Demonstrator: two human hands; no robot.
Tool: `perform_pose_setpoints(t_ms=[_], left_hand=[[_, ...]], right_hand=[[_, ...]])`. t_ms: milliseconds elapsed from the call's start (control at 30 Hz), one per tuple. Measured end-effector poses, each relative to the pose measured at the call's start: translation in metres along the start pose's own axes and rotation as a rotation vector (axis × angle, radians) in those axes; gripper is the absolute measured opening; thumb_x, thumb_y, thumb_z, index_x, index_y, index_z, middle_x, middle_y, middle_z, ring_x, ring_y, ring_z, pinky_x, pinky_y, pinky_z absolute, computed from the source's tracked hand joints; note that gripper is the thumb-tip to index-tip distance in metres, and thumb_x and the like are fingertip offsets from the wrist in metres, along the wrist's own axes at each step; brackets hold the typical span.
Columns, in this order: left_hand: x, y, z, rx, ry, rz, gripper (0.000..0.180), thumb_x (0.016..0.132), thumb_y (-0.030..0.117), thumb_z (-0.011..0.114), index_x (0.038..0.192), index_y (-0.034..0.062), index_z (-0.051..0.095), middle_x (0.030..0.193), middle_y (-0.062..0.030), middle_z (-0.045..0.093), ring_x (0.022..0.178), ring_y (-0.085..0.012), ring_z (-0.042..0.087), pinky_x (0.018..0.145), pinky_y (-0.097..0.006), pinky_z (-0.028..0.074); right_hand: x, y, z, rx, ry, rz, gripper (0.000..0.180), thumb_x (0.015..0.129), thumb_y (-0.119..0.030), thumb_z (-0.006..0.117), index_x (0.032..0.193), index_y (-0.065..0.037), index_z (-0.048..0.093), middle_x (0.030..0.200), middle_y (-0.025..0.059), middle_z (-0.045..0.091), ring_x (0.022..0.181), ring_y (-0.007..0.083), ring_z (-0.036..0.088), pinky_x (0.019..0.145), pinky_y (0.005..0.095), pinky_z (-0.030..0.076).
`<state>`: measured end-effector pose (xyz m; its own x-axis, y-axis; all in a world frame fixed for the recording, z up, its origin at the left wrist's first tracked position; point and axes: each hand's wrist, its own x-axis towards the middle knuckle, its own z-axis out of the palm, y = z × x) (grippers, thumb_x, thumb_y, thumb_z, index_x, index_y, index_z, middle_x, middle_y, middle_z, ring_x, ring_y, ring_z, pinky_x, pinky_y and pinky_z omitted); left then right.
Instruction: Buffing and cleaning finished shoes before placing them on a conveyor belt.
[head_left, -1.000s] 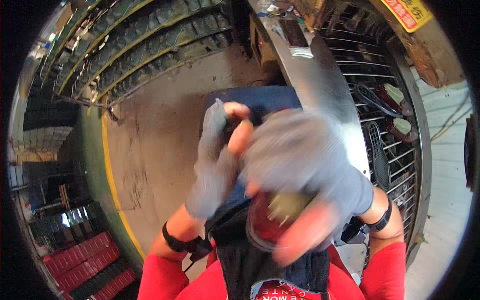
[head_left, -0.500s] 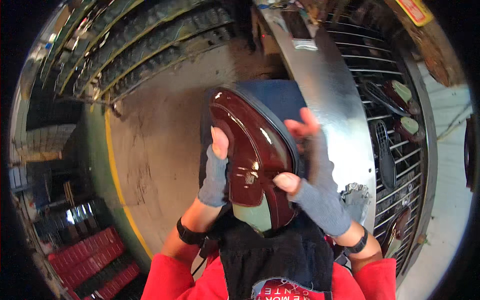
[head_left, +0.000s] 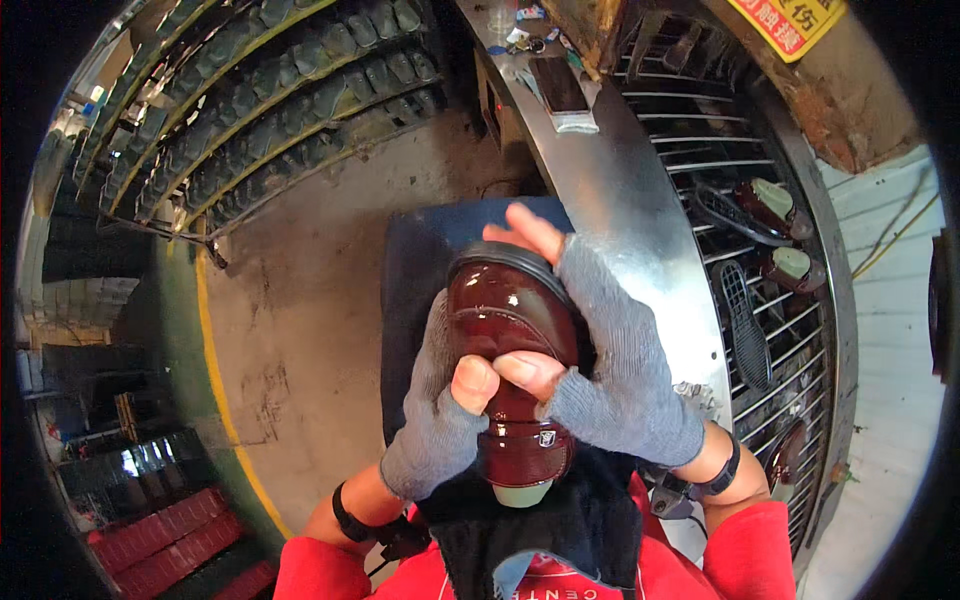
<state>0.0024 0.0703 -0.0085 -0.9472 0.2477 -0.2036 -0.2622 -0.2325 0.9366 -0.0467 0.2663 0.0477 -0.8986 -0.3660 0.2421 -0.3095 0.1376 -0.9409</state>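
Note:
A glossy dark-red leather shoe (head_left: 505, 288) with a black sole edge is held over my lap, toe pointing away from me. A pale green last (head_left: 522, 495) shows at its heel end. My left hand (head_left: 435, 425), in a grey fingerless glove, grips the left side, its thumb on the upper and its other fingers hidden. My right hand (head_left: 620, 370), gloved alike, wraps the right side; its fingers reach behind the toe and its thumb presses the upper. Both thumb tips nearly meet in the middle of the shoe.
At my right runs a shiny metal bench (head_left: 640, 230) bearing a dark phone (head_left: 558, 85). Beyond it, a barred rack (head_left: 700, 140) holds a black sole (head_left: 742, 325) and red shoe uppers on green lasts (head_left: 793, 265). Shelves of dark lasts (head_left: 290, 75) stand far left.
The shoe has turned from a slanted side view to upright, its toe tipped toward view. My left thumb has moved onto the upper beside the right thumb; the right fingers now reach behind the toe.

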Motion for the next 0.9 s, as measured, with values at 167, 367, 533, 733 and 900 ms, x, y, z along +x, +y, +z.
perform_pose_setpoints(t_ms=[167, 367, 533, 733, 900], left_hand=[[-0.010, 0.015, 0.012, -0.174, 0.069, 0.043, 0.079, 0.098, 0.045, 0.071, 0.155, 0.0028, 0.037, 0.143, -0.0142, 0.056, 0.130, -0.0231, 0.057, 0.111, -0.040, 0.046], [0.015, 0.078, -0.007, 0.425, 0.005, 0.129, 0.075, 0.086, 0.029, 0.086, 0.145, -0.0001, 0.048, 0.132, -0.0134, 0.063, 0.122, -0.0201, 0.061, 0.107, -0.037, 0.048], [0.041, 0.094, -0.013, 0.444, -0.219, 0.287, 0.068, 0.086, 0.013, 0.080, 0.145, 0.0017, 0.048, 0.134, -0.0163, 0.068, 0.122, -0.0211, 0.066, 0.107, -0.037, 0.052], [0.054, 0.099, -0.014, 0.376, -0.229, 0.291, 0.056, 0.092, 0.025, 0.070, 0.140, 0.0022, 0.051, 0.133, -0.0166, 0.064, 0.128, -0.0246, 0.062, 0.110, -0.040, 0.048], [0.088, 0.036, -0.021, 0.005, -0.112, 0.310, 0.035, 0.109, 0.032, 0.047, 0.115, 0.0027, 0.064, 0.117, -0.0106, 0.063, 0.112, -0.0185, 0.059, 0.102, -0.034, 0.046]], right_hand=[[-0.003, -0.009, 0.007, -0.032, 0.007, 0.077, 0.071, 0.087, -0.021, 0.082, 0.148, -0.001, 0.053, 0.129, 0.0186, 0.065, 0.116, 0.0284, 0.068, 0.101, 0.0348, 0.052], [-0.057, 0.056, 0.049, 0.736, 0.106, 0.445, 0.083, 0.098, -0.046, 0.067, 0.160, -0.001, 0.033, 0.150, 0.0168, 0.051, 0.137, 0.0284, 0.053, 0.116, 0.0407, 0.041], [-0.047, 0.048, 0.049, 0.847, -0.046, 0.545, 0.087, 0.098, -0.060, 0.061, 0.159, -0.003, 0.036, 0.151, 0.0149, 0.050, 0.138, 0.0266, 0.052, 0.118, 0.0405, 0.042], [-0.037, 0.062, 0.045, 1.107, -0.054, 0.616, 0.079, 0.099, -0.053, 0.065, 0.154, -0.003, 0.042, 0.146, 0.0153, 0.057, 0.127, 0.0234, 0.063, 0.111, 0.0402, 0.052], [-0.043, 0.116, 0.045, 1.059, -0.058, 0.752, 0.062, 0.108, -0.047, 0.055, 0.149, -0.002, 0.047, 0.137, 0.0212, 0.064, 0.114, 0.0313, 0.072, 0.103, 0.0441, 0.061]])
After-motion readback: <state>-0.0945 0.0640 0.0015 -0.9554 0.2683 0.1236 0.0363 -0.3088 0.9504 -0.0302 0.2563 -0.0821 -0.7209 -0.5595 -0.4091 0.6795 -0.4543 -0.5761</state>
